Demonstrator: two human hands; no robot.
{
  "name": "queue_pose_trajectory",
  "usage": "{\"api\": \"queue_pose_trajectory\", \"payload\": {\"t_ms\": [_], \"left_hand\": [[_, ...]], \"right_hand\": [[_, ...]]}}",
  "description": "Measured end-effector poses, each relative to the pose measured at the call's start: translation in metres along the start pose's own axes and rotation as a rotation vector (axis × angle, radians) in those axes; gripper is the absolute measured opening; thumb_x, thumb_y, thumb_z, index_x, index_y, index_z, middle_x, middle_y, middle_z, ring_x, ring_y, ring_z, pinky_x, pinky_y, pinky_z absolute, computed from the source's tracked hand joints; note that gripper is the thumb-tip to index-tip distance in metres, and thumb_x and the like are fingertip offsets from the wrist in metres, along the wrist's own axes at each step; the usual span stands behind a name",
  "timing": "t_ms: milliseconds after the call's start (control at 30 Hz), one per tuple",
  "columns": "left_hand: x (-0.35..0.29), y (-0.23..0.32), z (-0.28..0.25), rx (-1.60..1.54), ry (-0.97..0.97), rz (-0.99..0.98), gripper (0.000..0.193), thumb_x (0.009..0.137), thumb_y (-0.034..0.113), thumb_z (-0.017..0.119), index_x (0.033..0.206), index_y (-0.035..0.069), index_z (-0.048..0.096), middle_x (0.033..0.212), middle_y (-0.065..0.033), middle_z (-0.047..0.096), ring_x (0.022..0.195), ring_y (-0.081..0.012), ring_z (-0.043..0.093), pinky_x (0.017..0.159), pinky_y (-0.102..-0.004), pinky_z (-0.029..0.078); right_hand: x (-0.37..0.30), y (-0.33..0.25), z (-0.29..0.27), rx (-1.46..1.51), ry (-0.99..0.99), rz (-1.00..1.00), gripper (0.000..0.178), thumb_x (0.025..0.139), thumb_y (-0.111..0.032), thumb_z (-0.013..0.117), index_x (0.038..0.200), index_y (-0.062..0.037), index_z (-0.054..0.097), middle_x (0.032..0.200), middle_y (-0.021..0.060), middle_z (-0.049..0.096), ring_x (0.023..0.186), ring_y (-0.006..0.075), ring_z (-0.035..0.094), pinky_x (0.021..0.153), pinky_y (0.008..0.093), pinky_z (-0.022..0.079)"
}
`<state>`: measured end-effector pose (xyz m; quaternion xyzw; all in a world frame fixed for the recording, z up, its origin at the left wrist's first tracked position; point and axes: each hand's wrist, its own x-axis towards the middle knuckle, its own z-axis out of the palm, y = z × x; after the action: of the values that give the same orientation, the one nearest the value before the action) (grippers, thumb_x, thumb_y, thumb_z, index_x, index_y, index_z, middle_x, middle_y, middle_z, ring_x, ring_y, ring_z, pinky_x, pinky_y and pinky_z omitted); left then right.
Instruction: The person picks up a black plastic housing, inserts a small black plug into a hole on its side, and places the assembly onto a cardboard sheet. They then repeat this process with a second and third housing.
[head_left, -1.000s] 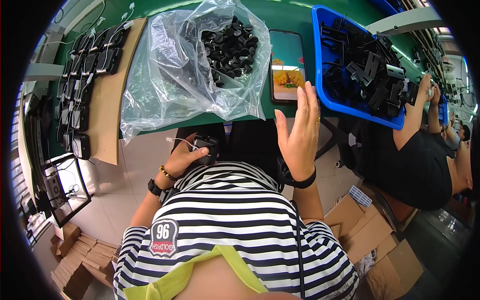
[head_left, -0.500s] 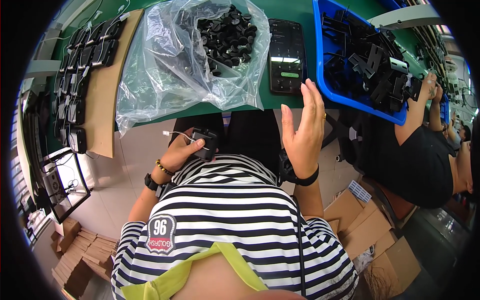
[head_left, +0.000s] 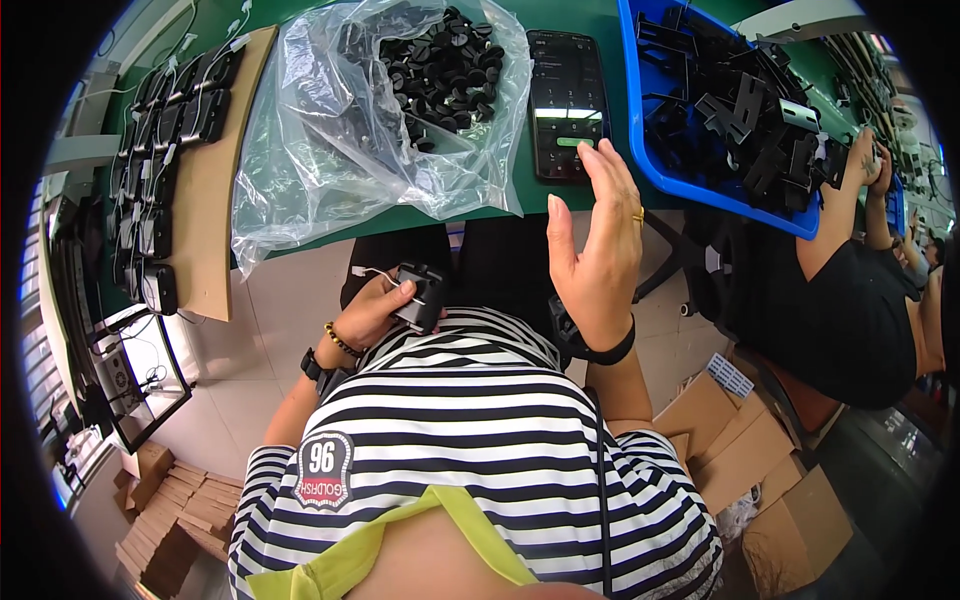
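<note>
I'm clamping my left hand (head_left: 375,310) on a small black part (head_left: 420,297) below the tabletop's (head_left: 600,20) near edge, while my right hand (head_left: 592,250), fingers apart, is hovering by the phone (head_left: 567,100); a careless swipe could be knocking it off.

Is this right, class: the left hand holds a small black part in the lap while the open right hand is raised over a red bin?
Not quite. In the head view the right hand is raised by the dark phone; the bin beside it is blue, not red. The left hand does hold the small black part.
</note>
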<state>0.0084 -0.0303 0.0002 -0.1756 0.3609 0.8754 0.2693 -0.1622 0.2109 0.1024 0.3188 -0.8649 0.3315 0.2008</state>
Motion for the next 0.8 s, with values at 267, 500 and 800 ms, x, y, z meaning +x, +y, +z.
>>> {"api": "queue_pose_trajectory", "payload": {"t_ms": [267,500,800], "left_hand": [[0.007,0.004,0.006,0.137,0.044,0.029,0.056,0.1,0.046,0.063,0.128,-0.001,0.053,0.104,-0.0199,0.072,0.087,-0.0262,0.073,0.076,-0.0344,0.059],[0.009,0.004,0.001,0.117,0.029,0.036,0.056,0.099,0.046,0.063,0.128,-0.002,0.053,0.103,-0.0189,0.072,0.087,-0.0241,0.073,0.076,-0.0319,0.058],[0.011,0.004,-0.003,0.136,0.008,0.036,0.055,0.1,0.045,0.063,0.127,-0.001,0.053,0.105,-0.0181,0.072,0.091,-0.0224,0.072,0.081,-0.032,0.057]], "right_hand": [[0.043,0.01,0.022,0.013,0.033,-0.001,0.048,0.097,0.002,0.056,0.142,0.0047,0.042,0.13,0.0198,0.062,0.135,0.0401,0.05,0.112,0.0467,0.04],[0.059,0.02,0.035,0.017,0.017,0.017,0.05,0.095,0.005,0.055,0.142,0.0052,0.04,0.124,0.0197,0.064,0.136,0.0421,0.048,0.113,0.0487,0.038],[0.063,0.026,0.044,-0.054,0.039,-0.003,0.043,0.102,-0.006,0.052,0.142,0.0051,0.042,0.122,0.0191,0.067,0.121,0.0364,0.06,0.107,0.0441,0.042]]}}
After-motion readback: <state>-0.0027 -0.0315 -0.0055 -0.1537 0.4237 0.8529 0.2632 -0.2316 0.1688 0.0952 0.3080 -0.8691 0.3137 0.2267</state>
